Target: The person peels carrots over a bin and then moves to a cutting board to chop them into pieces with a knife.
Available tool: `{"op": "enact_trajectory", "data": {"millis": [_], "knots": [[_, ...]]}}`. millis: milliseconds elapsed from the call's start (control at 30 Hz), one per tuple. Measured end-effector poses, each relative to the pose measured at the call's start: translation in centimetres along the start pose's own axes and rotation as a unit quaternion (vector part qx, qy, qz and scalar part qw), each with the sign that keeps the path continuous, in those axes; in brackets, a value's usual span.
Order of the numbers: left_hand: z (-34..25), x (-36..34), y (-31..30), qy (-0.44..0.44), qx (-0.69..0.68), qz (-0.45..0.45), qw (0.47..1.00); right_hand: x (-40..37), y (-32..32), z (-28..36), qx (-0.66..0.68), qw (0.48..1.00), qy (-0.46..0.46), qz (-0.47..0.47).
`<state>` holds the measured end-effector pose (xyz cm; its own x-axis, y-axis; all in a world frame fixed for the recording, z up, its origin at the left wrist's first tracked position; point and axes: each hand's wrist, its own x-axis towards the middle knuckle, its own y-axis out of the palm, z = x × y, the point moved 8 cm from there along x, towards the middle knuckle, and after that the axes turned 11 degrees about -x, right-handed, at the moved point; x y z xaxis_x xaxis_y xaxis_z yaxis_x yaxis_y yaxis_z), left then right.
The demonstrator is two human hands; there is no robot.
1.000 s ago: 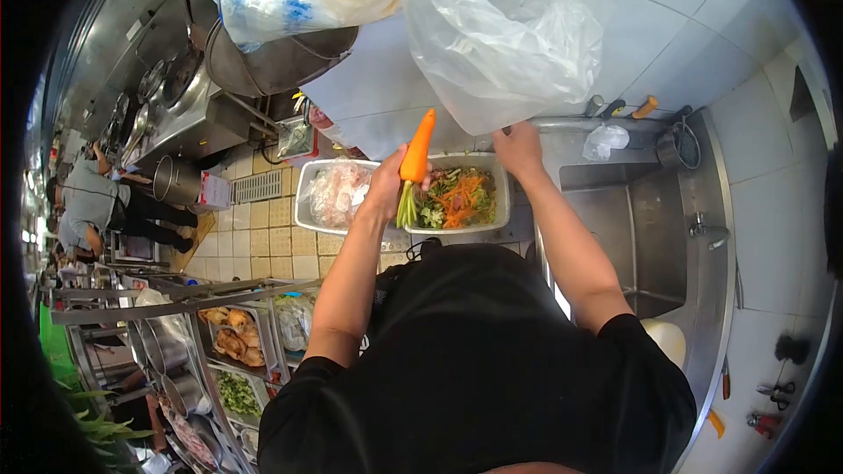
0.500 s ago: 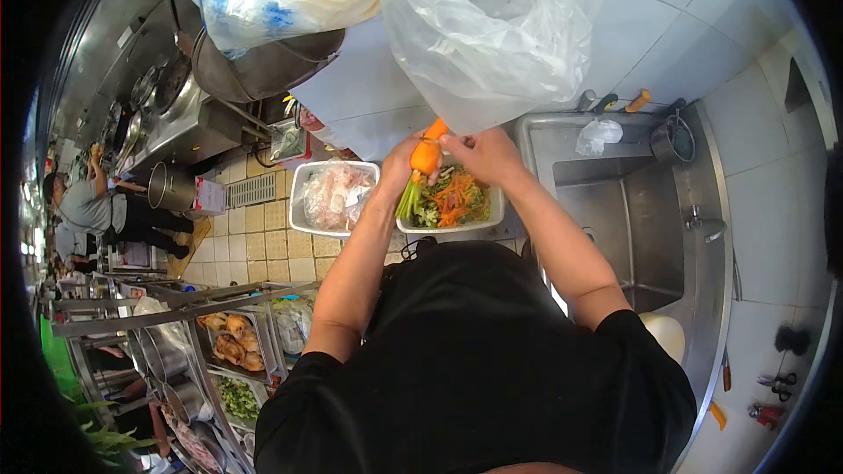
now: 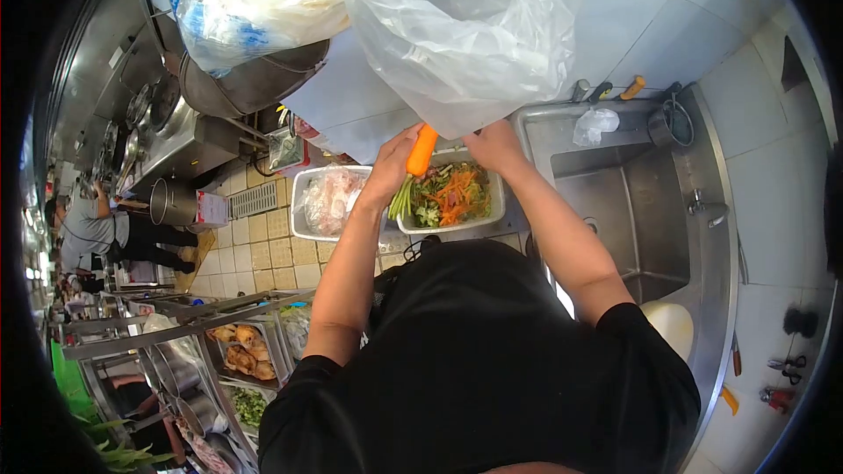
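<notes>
My left hand (image 3: 392,168) is closed around an orange carrot (image 3: 422,152), held slanting above a white tub (image 3: 450,229). In this tub lie orange carrot shavings (image 3: 458,196) and green vegetable pieces (image 3: 428,213). My right hand (image 3: 497,149) is over the tub's right side, a little apart from the carrot. Its fingers are partly hidden near the hem of a hanging clear plastic bag (image 3: 457,26), so what they hold, if anything, does not show. Left of this tub, a second white tub (image 3: 301,226) contains pale pinkish food (image 3: 332,197).
A steel sink (image 3: 606,211) with a tap (image 3: 707,207) lies to my right, several handled tools behind it. A rack (image 3: 167,338) with a tray of browned poultry (image 3: 246,353) stands at lower left. Another person (image 3: 92,233) works at the far left.
My right hand has moved off the carrot to the right. The carrot sits in a changed angle in my left hand. The whole view has shifted slightly.
</notes>
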<state>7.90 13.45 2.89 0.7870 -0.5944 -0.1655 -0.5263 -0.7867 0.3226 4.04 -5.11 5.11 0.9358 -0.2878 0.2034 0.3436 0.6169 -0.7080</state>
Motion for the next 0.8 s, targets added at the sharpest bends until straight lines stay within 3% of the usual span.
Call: {"op": "enact_trajectory", "data": {"millis": [200, 267, 367, 433, 467, 533, 700, 733, 800], "knots": [[-0.7, -1.1, -0.2, 0.005, 0.003, 0.025, 1.0, 1.4, -1.1, -5.4, -0.078, 0.991, 0.107, 0.009], [-0.1, -1.4, -0.6, 0.002, -0.011, 0.017, 1.0, 0.4, -1.1, -4.6, -0.084, 0.992, 0.095, -0.012], [2.5, -0.1, -2.6, -0.06, -0.236, -0.089, 0.966, -1.3, -0.7, -1.0, -0.02, 0.997, 0.069, -0.017], [2.6, -0.1, -1.7, -0.081, -0.264, -0.104, 0.955, -2.8, 0.0, 2.9, 0.005, 0.996, 0.054, 0.071], [2.9, -0.2, -1.4, -0.106, -0.292, -0.115, 0.943, -3.4, 0.4, 3.7, 0.006, 0.996, 0.052, 0.071], [2.5, -0.5, -0.7, -0.121, -0.286, -0.129, 0.942, -4.2, 0.9, 5.7, 0.013, 0.997, -0.01, 0.082], [1.9, -1.4, 0.6, -0.115, -0.234, -0.177, 0.949, -3.9, 0.1, 7.0, -0.052, 0.994, -0.064, 0.068], [2.5, -1.2, -0.1, -0.115, -0.235, -0.177, 0.949, -3.8, -0.1, 7.1, -0.054, 0.992, -0.072, 0.084], [2.5, -0.5, -0.1, -0.086, -0.211, -0.035, 0.973, -3.2, 0.0, 6.3, -0.035, 0.989, -0.03, 0.141]]}}
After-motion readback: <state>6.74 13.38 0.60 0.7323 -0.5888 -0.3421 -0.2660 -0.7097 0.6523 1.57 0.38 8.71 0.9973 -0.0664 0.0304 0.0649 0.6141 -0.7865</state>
